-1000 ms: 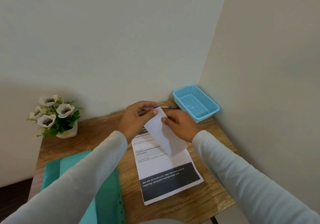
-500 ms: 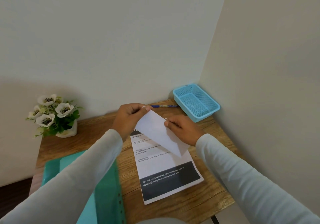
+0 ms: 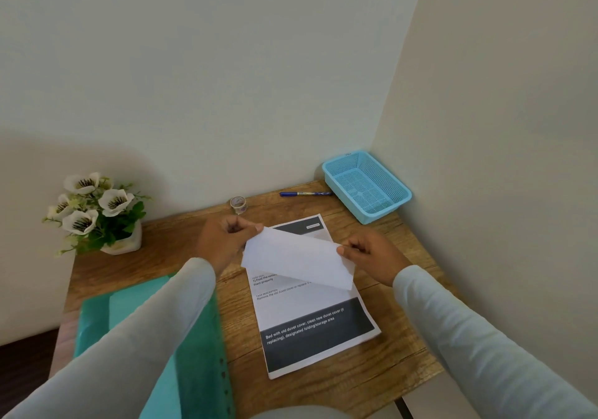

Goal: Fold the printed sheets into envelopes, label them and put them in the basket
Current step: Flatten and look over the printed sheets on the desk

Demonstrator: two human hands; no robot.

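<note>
A folded white paper envelope (image 3: 296, 258) hangs just above the desk, held lengthwise between both hands. My left hand (image 3: 225, 240) pinches its upper left corner. My right hand (image 3: 372, 257) pinches its right end. Under it lies a stack of printed sheets (image 3: 310, 315) with dark bands at top and bottom. A light blue mesh basket (image 3: 367, 185) stands in the far right corner with nothing visible inside. A blue pen (image 3: 305, 193) lies just left of the basket, and a small roll of clear tape (image 3: 238, 204) stands near the back wall.
A teal plastic folder (image 3: 194, 347) covers the near left of the wooden desk (image 3: 398, 295). A pot of white artificial flowers (image 3: 97, 215) sits at the back left. Walls close the desk in at the back and on the right.
The envelope has turned from nearly upright to lying lengthwise between the hands. The hands have moved apart and nearer to me, uncovering the tape roll and the top of the printed sheet.
</note>
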